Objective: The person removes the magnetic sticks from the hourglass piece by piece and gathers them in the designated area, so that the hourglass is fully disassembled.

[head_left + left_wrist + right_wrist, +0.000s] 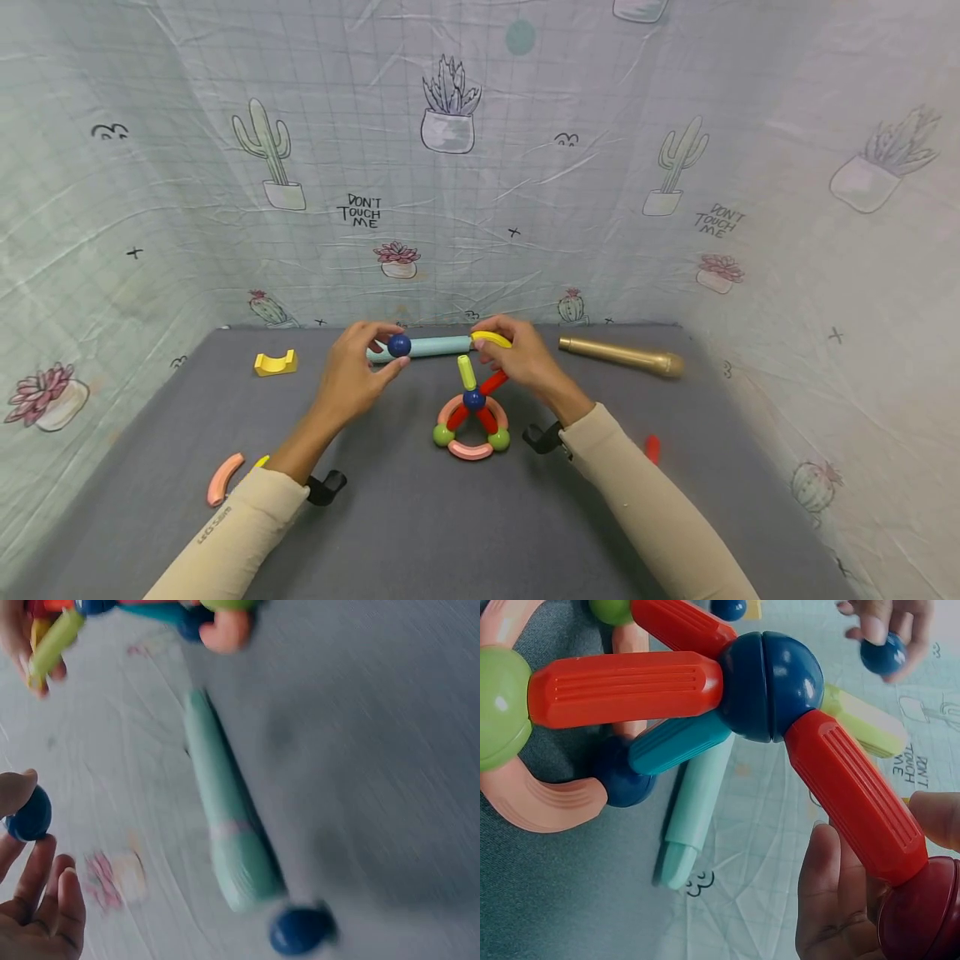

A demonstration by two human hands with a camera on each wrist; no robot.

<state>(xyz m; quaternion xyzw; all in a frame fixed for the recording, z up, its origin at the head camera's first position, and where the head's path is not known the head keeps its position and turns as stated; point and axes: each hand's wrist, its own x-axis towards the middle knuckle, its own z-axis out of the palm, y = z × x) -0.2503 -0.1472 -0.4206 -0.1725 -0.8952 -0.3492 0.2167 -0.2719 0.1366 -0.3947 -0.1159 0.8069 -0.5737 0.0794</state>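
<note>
Pinching a dark blue plastic ball (399, 344), the left hand (358, 377) hovers left of the red-rod-and-ball magnetic toy frame (472, 417). The right hand (525, 358) grips the frame's far red rod (493, 382); seating the ball looks next.

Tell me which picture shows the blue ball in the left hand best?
The left wrist view: the blue ball sits close up, pinched between thumb and fingers of the left hand. The head view shows it small; the right wrist view shows it far off.

I see a grey mat (420, 533) walled on three sides by a creased cactus-print sheet (585, 208), evenly lit.
</note>
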